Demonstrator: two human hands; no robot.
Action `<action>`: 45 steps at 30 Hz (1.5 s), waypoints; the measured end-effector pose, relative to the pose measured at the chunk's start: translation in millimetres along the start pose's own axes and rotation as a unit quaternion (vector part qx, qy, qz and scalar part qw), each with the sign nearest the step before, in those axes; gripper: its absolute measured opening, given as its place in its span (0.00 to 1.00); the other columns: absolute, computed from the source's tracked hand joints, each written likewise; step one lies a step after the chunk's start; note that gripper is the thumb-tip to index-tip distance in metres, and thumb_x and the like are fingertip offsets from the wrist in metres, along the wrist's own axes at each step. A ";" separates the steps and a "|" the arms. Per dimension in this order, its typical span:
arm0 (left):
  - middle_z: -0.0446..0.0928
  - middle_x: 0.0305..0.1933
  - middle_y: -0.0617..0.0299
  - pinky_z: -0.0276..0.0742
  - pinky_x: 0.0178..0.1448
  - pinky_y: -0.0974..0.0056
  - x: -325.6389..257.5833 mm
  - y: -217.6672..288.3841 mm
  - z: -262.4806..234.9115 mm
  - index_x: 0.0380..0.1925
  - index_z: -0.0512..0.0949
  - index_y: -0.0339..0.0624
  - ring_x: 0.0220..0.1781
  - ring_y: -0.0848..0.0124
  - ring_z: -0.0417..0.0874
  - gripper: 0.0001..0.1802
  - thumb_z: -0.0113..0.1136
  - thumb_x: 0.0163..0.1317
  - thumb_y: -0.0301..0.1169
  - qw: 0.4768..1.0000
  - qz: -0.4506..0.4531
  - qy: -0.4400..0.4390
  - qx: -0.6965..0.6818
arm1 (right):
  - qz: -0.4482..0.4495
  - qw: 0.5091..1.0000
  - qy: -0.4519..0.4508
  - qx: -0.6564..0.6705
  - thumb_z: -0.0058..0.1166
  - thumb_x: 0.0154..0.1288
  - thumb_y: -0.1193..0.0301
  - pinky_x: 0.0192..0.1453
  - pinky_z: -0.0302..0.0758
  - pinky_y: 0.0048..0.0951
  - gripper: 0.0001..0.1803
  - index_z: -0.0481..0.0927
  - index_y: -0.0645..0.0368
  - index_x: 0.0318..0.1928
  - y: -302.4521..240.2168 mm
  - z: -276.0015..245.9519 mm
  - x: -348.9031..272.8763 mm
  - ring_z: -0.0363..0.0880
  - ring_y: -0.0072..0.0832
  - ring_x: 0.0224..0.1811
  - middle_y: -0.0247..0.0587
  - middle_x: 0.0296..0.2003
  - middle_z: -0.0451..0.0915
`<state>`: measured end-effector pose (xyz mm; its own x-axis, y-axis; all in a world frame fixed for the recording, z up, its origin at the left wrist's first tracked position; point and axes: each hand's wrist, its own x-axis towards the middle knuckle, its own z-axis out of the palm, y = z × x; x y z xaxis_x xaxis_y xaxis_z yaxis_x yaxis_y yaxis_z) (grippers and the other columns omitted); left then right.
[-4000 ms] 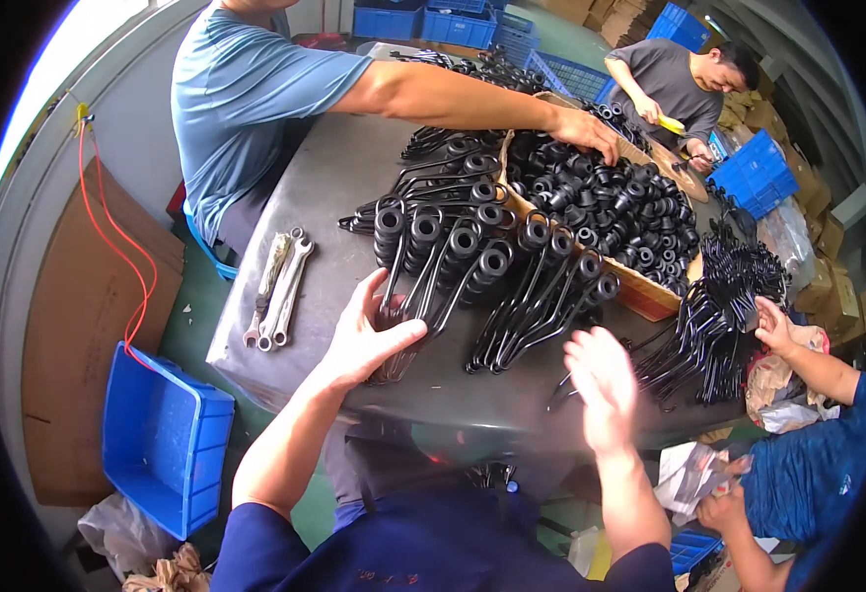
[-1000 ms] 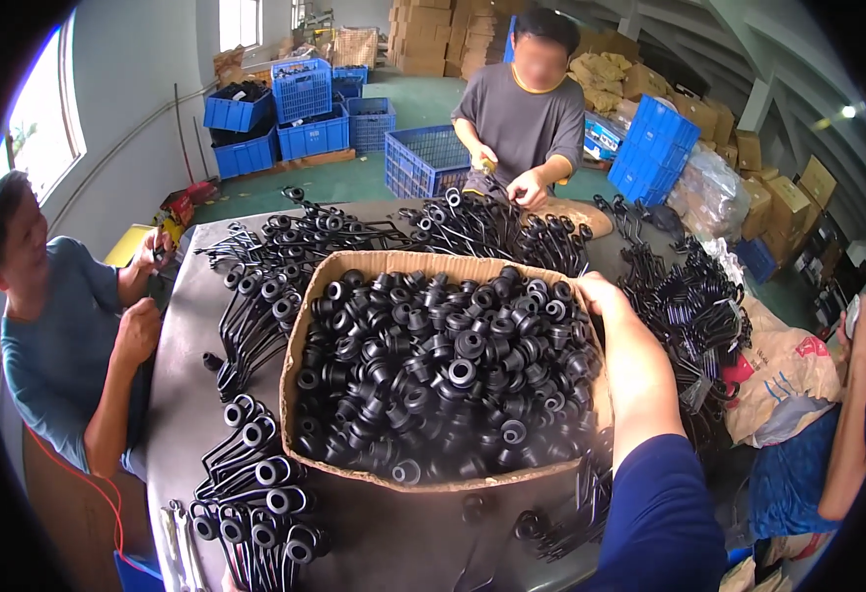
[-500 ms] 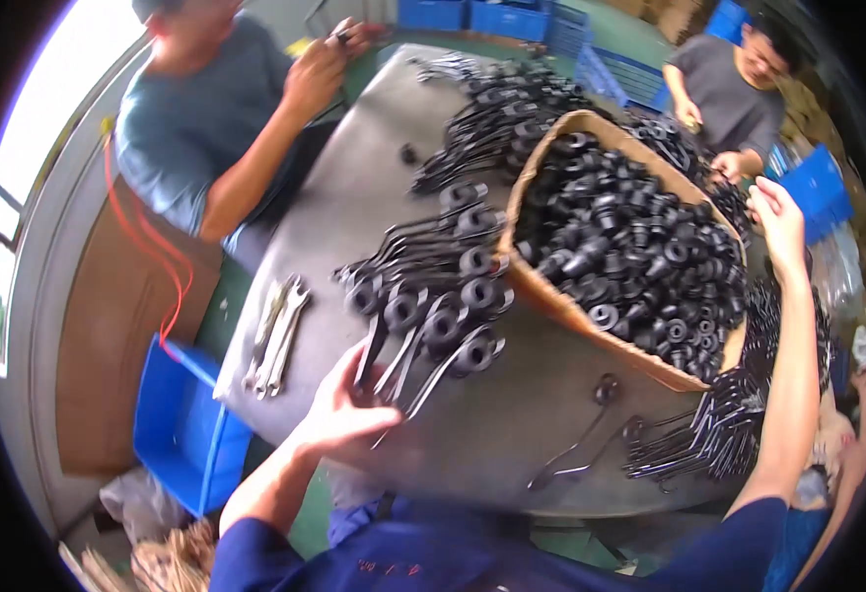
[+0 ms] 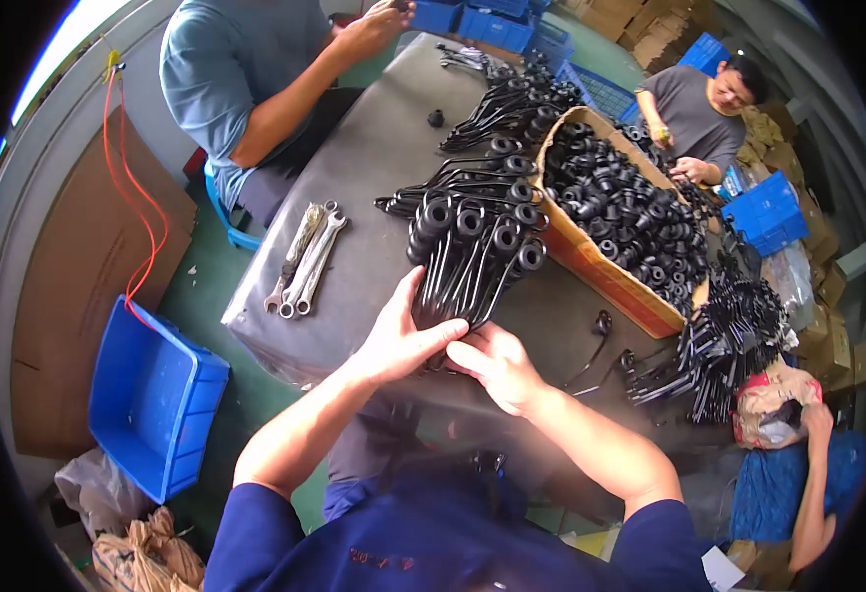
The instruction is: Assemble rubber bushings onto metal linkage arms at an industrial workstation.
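With my left hand [image 4: 394,340] half-closed around the rod ends of the black bushing links [image 4: 472,252] beside the cardboard box [image 4: 591,259], I steady them squarely while my open right hand [image 4: 497,367] guides underneath.

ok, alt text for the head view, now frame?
Both hands, left hand and right hand, gather a bundle of black rods with rubber-bushed ends on a grey table. Wrenches lie left, a cardboard box of bushings right; others work around.
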<state>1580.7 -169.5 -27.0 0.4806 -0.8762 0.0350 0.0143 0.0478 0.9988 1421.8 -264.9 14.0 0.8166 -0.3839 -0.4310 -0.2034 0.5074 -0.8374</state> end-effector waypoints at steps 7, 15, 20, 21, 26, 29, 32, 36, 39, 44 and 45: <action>0.60 0.72 0.45 0.61 0.74 0.60 -47.6 12.9 49.3 0.75 0.36 0.30 0.71 0.63 0.64 0.46 0.57 0.71 0.31 0.988 0.021 0.002 -0.152 | -0.057 0.998 -0.003 0.010 0.59 0.68 0.77 0.63 0.75 0.31 0.22 0.70 0.65 0.60 4.4 -9.4 -33.2 0.78 0.27 0.55 0.41 0.53 0.78; 0.54 0.75 0.45 0.55 0.77 0.59 -75.4 15.4 75.2 0.75 0.34 0.31 0.76 0.61 0.58 0.42 0.49 0.74 0.28 0.990 0.101 -0.074 -0.064 | -0.080 0.996 -0.007 0.041 0.55 0.71 0.73 0.60 0.76 0.31 0.19 0.73 0.63 0.60 6.5 -22.6 -65.9 0.79 0.27 0.52 0.39 0.53 0.80; 0.52 0.76 0.38 0.50 0.79 0.55 -87.3 45.9 78.9 0.74 0.38 0.27 0.79 0.53 0.51 0.47 0.59 0.67 0.27 0.971 0.155 -0.119 0.135 | -0.085 0.992 -0.012 0.094 0.56 0.69 0.74 0.58 0.75 0.30 0.20 0.75 0.62 0.60 2.0 -31.4 -94.5 0.79 0.25 0.52 0.36 0.51 0.81; 0.51 0.75 0.38 0.49 0.79 0.54 -85.8 51.5 82.6 0.74 0.39 0.27 0.79 0.52 0.51 0.48 0.60 0.66 0.28 0.969 0.172 -0.125 0.124 | -0.106 0.989 -0.006 0.100 0.56 0.69 0.74 0.58 0.75 0.29 0.21 0.74 0.61 0.61 1.4 -32.8 -98.1 0.79 0.24 0.52 0.35 0.51 0.81; 0.50 0.76 0.36 0.48 0.79 0.50 -59.1 74.4 105.1 0.75 0.39 0.28 0.79 0.49 0.51 0.52 0.64 0.62 0.29 0.938 0.280 -0.146 0.145 | -0.203 0.965 -0.019 0.164 0.57 0.69 0.73 0.58 0.76 0.28 0.22 0.74 0.60 0.62 -37.2 -53.1 -128.7 0.79 0.23 0.52 0.34 0.52 0.81; 0.52 0.77 0.39 0.52 0.78 0.49 -36.3 75.7 121.1 0.76 0.40 0.32 0.79 0.50 0.54 0.52 0.65 0.62 0.29 0.934 0.284 -0.147 0.161 | -0.290 0.947 0.024 0.134 0.55 0.69 0.70 0.59 0.76 0.35 0.22 0.73 0.63 0.61 -79.3 -78.0 -149.2 0.81 0.32 0.52 0.43 0.51 0.81; 0.56 0.75 0.41 0.56 0.76 0.50 -7.1 46.2 121.2 0.75 0.49 0.35 0.77 0.50 0.58 0.48 0.65 0.59 0.27 0.926 0.237 -0.082 0.282 | -0.354 0.929 0.098 0.038 0.54 0.69 0.65 0.58 0.77 0.38 0.23 0.73 0.66 0.59 -130.4 -127.0 -165.2 0.81 0.37 0.51 0.48 0.47 0.82; 0.63 0.68 0.35 0.59 0.75 0.47 9.2 -3.9 99.4 0.69 0.58 0.29 0.72 0.39 0.62 0.44 0.68 0.53 0.27 0.905 0.222 -0.026 0.363 | -0.404 0.887 0.220 0.028 0.54 0.68 0.69 0.55 0.80 0.39 0.18 0.76 0.67 0.53 -192.3 -222.1 -165.2 0.83 0.37 0.46 0.50 0.44 0.83; 0.66 0.66 0.37 0.60 0.74 0.45 15.0 -12.4 98.3 0.67 0.60 0.28 0.71 0.38 0.64 0.43 0.68 0.51 0.27 0.886 0.219 -0.034 0.408 | -0.410 0.852 0.324 0.026 0.55 0.67 0.71 0.51 0.81 0.40 0.15 0.77 0.69 0.49 -236.8 -312.7 -154.9 0.83 0.37 0.43 0.49 0.42 0.83; 0.69 0.63 0.41 0.60 0.73 0.44 16.0 -3.2 102.1 0.62 0.66 0.31 0.69 0.40 0.66 0.38 0.66 0.48 0.24 0.883 0.205 -0.045 0.420 | -0.356 0.798 0.484 0.047 0.60 0.63 0.74 0.39 0.83 0.37 0.08 0.81 0.66 0.40 -304.7 -461.9 -117.3 0.84 0.33 0.33 0.42 0.34 0.84; 0.74 0.58 0.42 0.67 0.67 0.47 21.1 12.4 110.3 0.57 0.72 0.31 0.62 0.45 0.73 0.32 0.68 0.50 0.27 0.865 0.222 -0.026 0.449 | -0.342 0.774 0.532 0.048 0.61 0.61 0.75 0.37 0.84 0.36 0.07 0.81 0.64 0.39 -313.1 -478.6 -106.2 0.83 0.32 0.30 0.40 0.32 0.84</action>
<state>1494.3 -240.3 -10.0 0.2236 -0.8890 0.3995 -0.8593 0.0136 0.5113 1140.3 -752.3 161.1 -0.2003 -0.9794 0.0257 0.1622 -0.0590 -0.9850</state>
